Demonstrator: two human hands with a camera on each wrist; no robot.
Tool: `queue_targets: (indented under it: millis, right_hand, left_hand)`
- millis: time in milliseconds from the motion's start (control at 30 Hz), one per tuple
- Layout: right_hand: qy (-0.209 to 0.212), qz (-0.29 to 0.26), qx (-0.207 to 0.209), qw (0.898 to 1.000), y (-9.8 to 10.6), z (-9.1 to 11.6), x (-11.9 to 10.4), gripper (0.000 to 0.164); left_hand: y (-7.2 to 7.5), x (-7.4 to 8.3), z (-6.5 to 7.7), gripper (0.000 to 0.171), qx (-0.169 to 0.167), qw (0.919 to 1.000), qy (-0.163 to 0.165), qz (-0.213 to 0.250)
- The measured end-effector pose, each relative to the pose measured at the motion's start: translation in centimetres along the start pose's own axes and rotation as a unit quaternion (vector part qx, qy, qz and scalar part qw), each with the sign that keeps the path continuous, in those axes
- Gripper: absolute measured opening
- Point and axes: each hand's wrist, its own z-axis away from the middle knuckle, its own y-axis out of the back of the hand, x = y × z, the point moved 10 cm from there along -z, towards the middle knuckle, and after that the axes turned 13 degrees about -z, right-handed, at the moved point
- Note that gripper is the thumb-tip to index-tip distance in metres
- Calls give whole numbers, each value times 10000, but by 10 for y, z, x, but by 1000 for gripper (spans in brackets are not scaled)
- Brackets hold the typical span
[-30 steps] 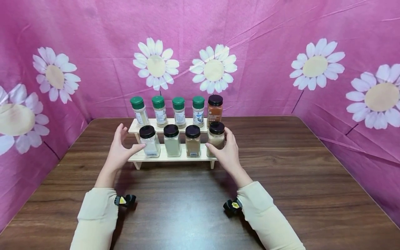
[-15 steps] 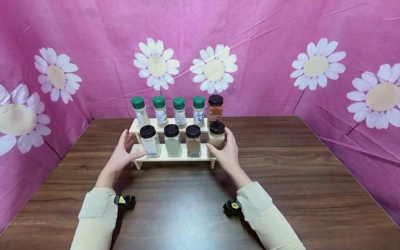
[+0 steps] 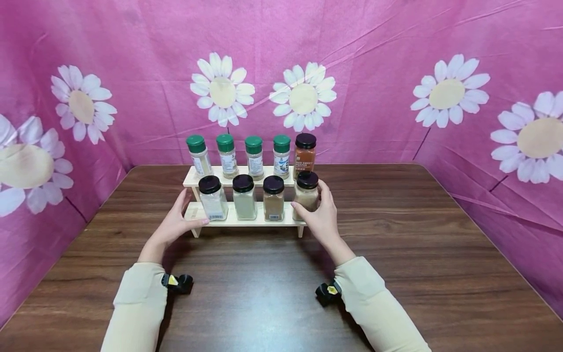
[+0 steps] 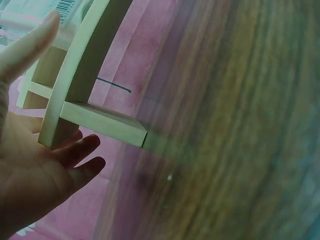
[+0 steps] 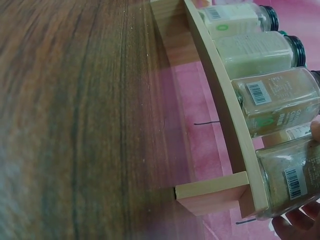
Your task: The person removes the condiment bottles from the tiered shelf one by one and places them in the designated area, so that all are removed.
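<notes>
A two-tier pale wooden rack (image 3: pixel 250 223) carries several upright spice jars. My left hand (image 3: pixel 173 227) is at the rack's left end, its thumb in front of the lower shelf by a jar of white powder (image 3: pixel 214 205). In the left wrist view, its fingers (image 4: pixel 82 150) lie spread past the shelf end, which sits between them and the thumb. My right hand (image 3: pixel 324 215) holds the rightmost front jar, a black-capped spice jar (image 3: pixel 307 198) with tan contents, thumb in front and fingers round its right side. That jar is upright at the lower shelf's right end.
Between the hands stand a pale green jar (image 3: pixel 244 203) and a brown spice jar (image 3: pixel 273 203). The upper shelf (image 3: pixel 239 183) bears several green-capped shakers (image 3: pixel 228 164) and a red sweet pepper jar (image 3: pixel 305 157). A pink flowered cloth (image 3: pixel 369 122) hangs behind the wooden table (image 3: pixel 396 234).
My left hand has lowered, its thumb sliding from the white powder jar's side down toward the shelf. My right hand keeps its hold on the tan jar; the rack stands as before.
</notes>
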Motion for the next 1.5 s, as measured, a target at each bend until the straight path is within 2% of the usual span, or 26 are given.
queue_targets:
  millis: [200,500,700,900,1200,1500]
  right_hand:
    - [36,-27,18,10000,1,0,-1,70]
    - [111,-41,17,9999,0,1,-1,70]
    - [107,13,8,9999,-1,0,-3,69]
    - [121,46,21,9999,-1,0,-4,70]
    - [146,-50,152,9998,2,-1,-8,65]
    - [-168,-182,109,9996,9,-2,-7,65]
  left_hand:
    - [-5,-13,-2,97,6,9995,205,-220]
    - [-8,-23,0,84,173,9995,238,133]
    - [-8,-25,1,82,171,9987,266,410]
    - [-9,-26,3,83,196,9984,358,384]
    - [-10,-28,1,82,229,9986,299,367]
    - [-8,-30,0,83,255,9988,319,266]
